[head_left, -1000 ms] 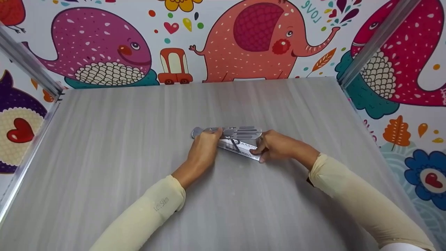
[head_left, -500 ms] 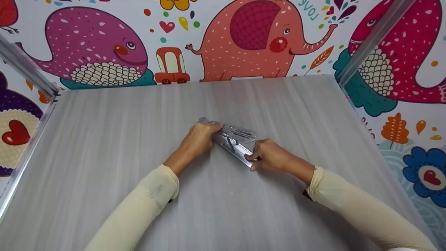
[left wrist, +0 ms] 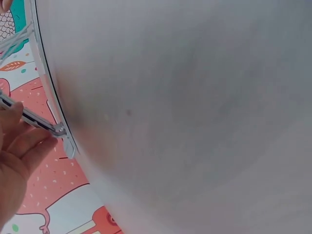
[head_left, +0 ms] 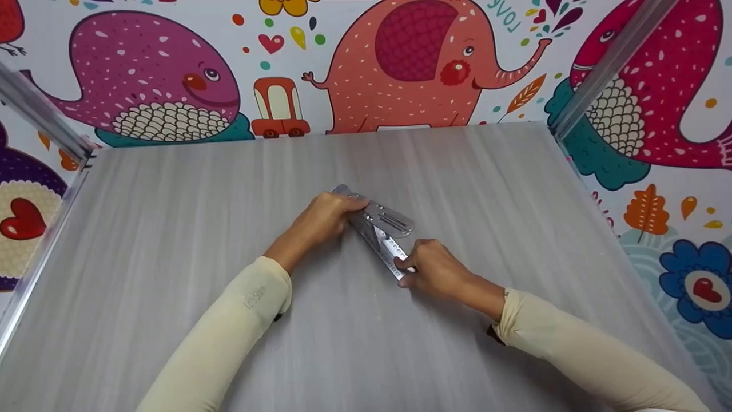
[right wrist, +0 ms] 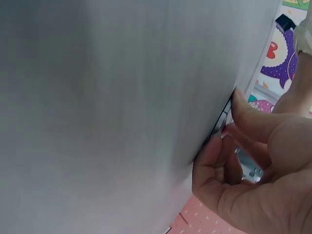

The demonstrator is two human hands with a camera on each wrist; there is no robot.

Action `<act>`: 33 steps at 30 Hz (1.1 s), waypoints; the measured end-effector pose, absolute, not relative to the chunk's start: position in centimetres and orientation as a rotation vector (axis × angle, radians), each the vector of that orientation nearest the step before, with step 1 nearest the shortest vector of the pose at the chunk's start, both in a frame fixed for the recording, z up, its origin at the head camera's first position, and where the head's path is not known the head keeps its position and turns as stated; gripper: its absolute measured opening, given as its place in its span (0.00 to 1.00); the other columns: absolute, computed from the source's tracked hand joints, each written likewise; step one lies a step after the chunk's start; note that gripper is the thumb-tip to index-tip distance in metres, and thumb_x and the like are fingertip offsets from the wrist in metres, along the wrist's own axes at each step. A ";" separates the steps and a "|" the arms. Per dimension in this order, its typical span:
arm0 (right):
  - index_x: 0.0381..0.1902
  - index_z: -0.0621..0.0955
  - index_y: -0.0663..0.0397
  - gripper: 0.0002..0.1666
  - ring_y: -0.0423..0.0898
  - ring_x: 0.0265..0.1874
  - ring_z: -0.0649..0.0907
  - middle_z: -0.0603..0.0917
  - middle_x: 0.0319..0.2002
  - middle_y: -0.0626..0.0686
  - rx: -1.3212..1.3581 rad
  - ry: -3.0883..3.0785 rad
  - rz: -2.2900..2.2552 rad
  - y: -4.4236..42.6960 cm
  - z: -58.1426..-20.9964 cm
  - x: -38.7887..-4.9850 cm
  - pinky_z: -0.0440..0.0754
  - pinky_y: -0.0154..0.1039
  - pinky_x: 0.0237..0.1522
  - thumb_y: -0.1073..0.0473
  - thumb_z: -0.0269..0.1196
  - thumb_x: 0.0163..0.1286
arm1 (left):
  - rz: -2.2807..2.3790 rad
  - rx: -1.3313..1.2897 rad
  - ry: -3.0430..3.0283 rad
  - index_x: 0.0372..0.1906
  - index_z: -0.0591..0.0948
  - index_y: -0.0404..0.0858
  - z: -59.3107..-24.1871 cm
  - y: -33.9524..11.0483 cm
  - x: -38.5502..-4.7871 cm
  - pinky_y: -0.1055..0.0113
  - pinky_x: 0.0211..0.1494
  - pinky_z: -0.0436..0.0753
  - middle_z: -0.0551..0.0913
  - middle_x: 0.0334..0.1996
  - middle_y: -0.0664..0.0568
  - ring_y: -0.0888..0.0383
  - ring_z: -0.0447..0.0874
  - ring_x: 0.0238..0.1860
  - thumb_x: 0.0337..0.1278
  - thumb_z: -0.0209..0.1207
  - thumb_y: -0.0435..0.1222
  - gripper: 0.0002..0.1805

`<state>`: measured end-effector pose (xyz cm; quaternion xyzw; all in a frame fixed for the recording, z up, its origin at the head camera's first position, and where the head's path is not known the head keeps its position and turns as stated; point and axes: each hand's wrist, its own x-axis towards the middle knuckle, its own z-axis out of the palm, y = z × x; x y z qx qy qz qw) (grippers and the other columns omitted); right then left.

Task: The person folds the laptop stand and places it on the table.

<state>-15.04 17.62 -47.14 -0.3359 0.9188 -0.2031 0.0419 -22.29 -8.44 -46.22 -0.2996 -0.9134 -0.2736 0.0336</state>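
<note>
A silver-grey folding metal stand (head_left: 390, 218) is held near the middle of the table in the head view. Its slotted, round-ended upper plate spreads at an angle from a lower bar with a row of small cut-outs. My left hand (head_left: 321, 218) grips the far-left end, thumb on the plate. With curled fingers and thumb, my right hand (head_left: 437, 270) pinches the near end of the lower bar. In the left wrist view, the stand (left wrist: 36, 119) shows edge-on in the left fingers. The right hand (right wrist: 243, 170) hides much of it in the right wrist view.
Both hands are above a grey wood-grain table (head_left: 189, 240). Walls printed with cartoon animals (head_left: 412, 74) stand behind it and at both sides. Metal posts (head_left: 595, 86) rise at the back corners.
The stand has turned clockwise in the head view, its near end swinging toward the body. The right hand has moved down and left with it; the left hand has risen slightly.
</note>
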 end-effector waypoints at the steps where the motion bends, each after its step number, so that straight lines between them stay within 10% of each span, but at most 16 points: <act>1: 0.40 0.93 0.52 0.17 0.39 0.23 0.71 0.83 0.21 0.50 -1.006 2.819 -0.633 17.4 -47.2 -14.8 0.74 0.38 0.25 0.57 0.81 0.50 | -0.843 -0.941 -2.801 0.62 0.83 0.44 -46.2 -8.5 -22.5 0.60 0.64 0.81 0.85 0.58 0.49 0.55 0.85 0.60 0.64 0.57 0.20 0.26; 33: 0.16 0.84 0.51 0.17 0.47 0.21 0.78 0.80 0.19 0.51 -0.654 2.919 -0.591 11.5 -46.6 -12.7 0.78 0.47 0.24 0.51 0.79 0.54 | -1.134 -0.905 -2.779 0.56 0.87 0.42 -47.1 -6.2 -25.8 0.55 0.69 0.78 0.87 0.56 0.46 0.51 0.85 0.61 0.57 0.53 0.17 0.27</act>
